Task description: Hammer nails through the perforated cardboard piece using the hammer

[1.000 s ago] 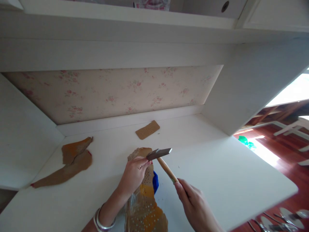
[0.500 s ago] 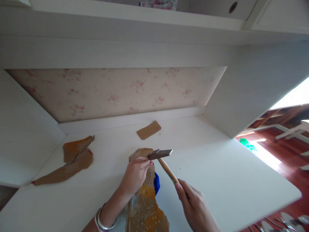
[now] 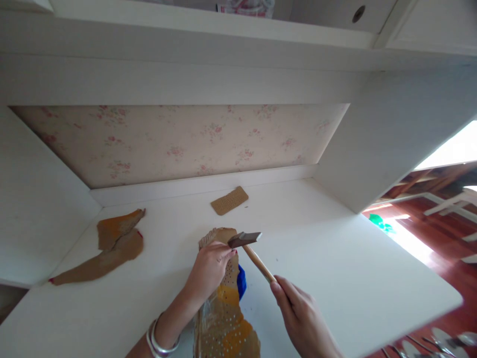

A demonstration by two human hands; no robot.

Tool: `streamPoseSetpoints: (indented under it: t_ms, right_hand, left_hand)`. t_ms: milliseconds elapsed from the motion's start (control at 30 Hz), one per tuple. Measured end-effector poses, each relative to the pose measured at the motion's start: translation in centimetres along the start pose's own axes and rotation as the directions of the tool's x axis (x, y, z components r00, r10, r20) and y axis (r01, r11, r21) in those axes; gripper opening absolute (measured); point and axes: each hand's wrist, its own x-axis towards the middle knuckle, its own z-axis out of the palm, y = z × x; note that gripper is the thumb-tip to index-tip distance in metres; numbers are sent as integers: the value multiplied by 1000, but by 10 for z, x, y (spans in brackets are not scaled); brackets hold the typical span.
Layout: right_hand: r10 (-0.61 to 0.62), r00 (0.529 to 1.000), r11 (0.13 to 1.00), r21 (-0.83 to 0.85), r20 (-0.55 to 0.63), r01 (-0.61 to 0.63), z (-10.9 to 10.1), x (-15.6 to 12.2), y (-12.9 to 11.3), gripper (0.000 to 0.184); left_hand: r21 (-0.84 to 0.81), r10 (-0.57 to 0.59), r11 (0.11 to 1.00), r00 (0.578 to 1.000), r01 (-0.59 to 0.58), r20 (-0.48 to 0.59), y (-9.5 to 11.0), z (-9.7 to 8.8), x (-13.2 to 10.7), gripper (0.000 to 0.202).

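My right hand (image 3: 300,311) is closed round the wooden handle of a hammer (image 3: 259,263). The dark metal head is just over the fingertips of my left hand (image 3: 210,266). Those fingers are pinched together on top of a torn piece of cardboard (image 3: 227,318), and whatever they hold is hidden by the hammer head. Many small holes run across this brown and orange cardboard. A blue object (image 3: 241,281) shows from under its right edge, mostly covered.
On the white tabletop (image 3: 328,263), a small pitted cardboard rectangle (image 3: 229,201) lies near the back. Torn cardboard pieces (image 3: 112,253) are at the left. White side panels (image 3: 395,134) and an overhead shelf (image 3: 208,37) enclose the surface.
The hammer head has shifted slightly to the left, towards my left fingertips. My left hand and the cardboard have stayed in place.
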Motion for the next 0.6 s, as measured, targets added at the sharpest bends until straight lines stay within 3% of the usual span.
streamPoseSetpoints:
  t_ms: [600]
  right_hand:
    - [-4, 1000, 1000, -25, 28, 5, -17, 8, -2, 33]
  left_hand:
    - [37, -126, 992, 992, 125, 24, 15, -7, 1, 12]
